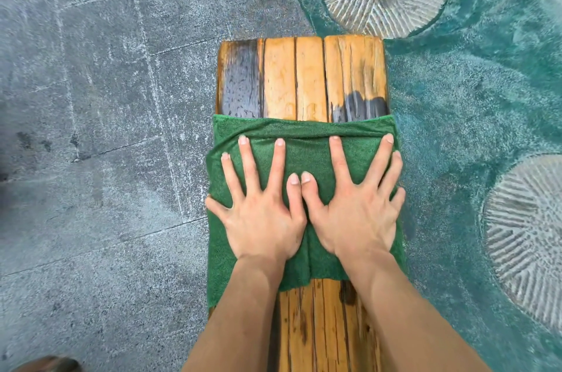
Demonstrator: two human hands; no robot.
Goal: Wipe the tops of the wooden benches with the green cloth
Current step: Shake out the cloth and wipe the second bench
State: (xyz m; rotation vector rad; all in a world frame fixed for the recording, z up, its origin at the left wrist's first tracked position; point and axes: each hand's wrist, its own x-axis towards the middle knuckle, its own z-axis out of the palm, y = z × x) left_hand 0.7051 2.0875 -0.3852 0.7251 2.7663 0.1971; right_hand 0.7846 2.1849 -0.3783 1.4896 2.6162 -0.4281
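Both the left hand and right hand press flat, fingers splayed and released, on the green terry cloth spread across the slatted orange wooden bench, mid-wipe; next, I judge, push toward the wet dark patches beyond the cloth.

middle stretch of the tabletop buried under the green cloth, its near end chopped off by the bottom edge, both forearms cut there too, brown blurry thing in the bottom-left corner, no clue what, right-hand ribbed stone disc clipped by the frame
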